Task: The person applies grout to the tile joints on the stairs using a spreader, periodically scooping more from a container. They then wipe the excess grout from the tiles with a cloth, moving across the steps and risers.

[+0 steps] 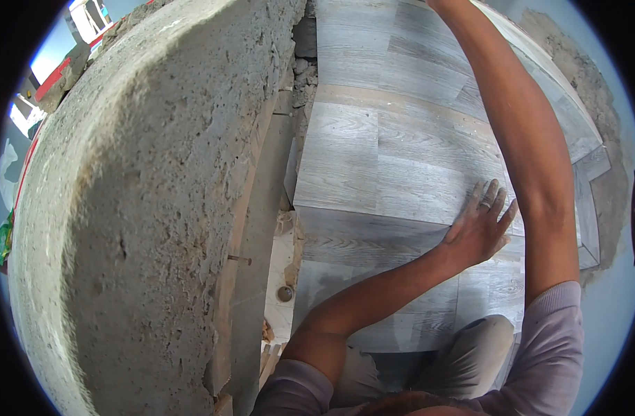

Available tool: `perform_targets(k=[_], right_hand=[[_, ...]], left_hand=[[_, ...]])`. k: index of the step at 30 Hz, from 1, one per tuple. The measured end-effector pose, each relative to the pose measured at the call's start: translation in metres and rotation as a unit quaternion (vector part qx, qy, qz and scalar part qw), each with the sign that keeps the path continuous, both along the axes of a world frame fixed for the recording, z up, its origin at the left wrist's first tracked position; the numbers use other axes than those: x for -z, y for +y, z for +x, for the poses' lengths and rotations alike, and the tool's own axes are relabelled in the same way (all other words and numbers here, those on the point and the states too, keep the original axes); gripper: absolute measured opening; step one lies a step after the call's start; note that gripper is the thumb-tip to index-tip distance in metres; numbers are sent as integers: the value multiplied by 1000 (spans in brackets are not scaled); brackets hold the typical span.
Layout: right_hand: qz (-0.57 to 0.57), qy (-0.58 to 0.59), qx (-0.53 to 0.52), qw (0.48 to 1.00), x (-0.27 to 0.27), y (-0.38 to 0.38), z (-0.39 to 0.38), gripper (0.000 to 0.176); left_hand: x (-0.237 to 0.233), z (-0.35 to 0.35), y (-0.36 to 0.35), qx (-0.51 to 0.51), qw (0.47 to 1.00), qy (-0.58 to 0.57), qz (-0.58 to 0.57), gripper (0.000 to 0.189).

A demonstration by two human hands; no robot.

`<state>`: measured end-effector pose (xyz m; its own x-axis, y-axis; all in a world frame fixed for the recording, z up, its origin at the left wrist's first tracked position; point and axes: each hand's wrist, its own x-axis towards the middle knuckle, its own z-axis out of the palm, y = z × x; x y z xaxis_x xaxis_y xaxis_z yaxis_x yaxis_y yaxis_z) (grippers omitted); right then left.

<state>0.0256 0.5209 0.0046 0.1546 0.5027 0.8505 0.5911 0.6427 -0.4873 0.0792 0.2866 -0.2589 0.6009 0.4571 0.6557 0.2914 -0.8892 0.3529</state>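
My left hand (478,225) rests with spread fingers on the front edge of a grey wood-pattern tiled step (407,173), near its right end. A ring shows on one finger, and the hand holds nothing. My right arm stretches up along the right side, over the upper tiles (359,41). Only a small part at the wrist shows at the top edge of the view; the fingers of that hand are out of frame. Below the step edge lies a lower tiled surface (428,305), just in front of my knees.
A thick rough concrete slab (158,173) fills the left side. Between it and the steps runs a gap with rubble (303,76) and a small round object (285,294). A nail (239,259) sticks out of the slab's side. Tiled skirting (591,166) lines the right wall.
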Motion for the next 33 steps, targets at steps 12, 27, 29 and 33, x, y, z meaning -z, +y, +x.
perform_targets(k=[12,27,29,33], right_hand=[[-8,-15,-66,998,83,-20,-28,19],[40,-74,11,996,63,-16,-3,20],[28,-71,12,997,59,-20,6,20],[61,-89,68,992,55,-28,23,17]], left_hand=[[-2,3,3,31,996,-41,-68,53],[-2,-1,0,5,1000,-14,4,62],[-4,-3,-1,0,1000,-15,-10,62],[-4,1,0,12,1000,-5,-26,65]])
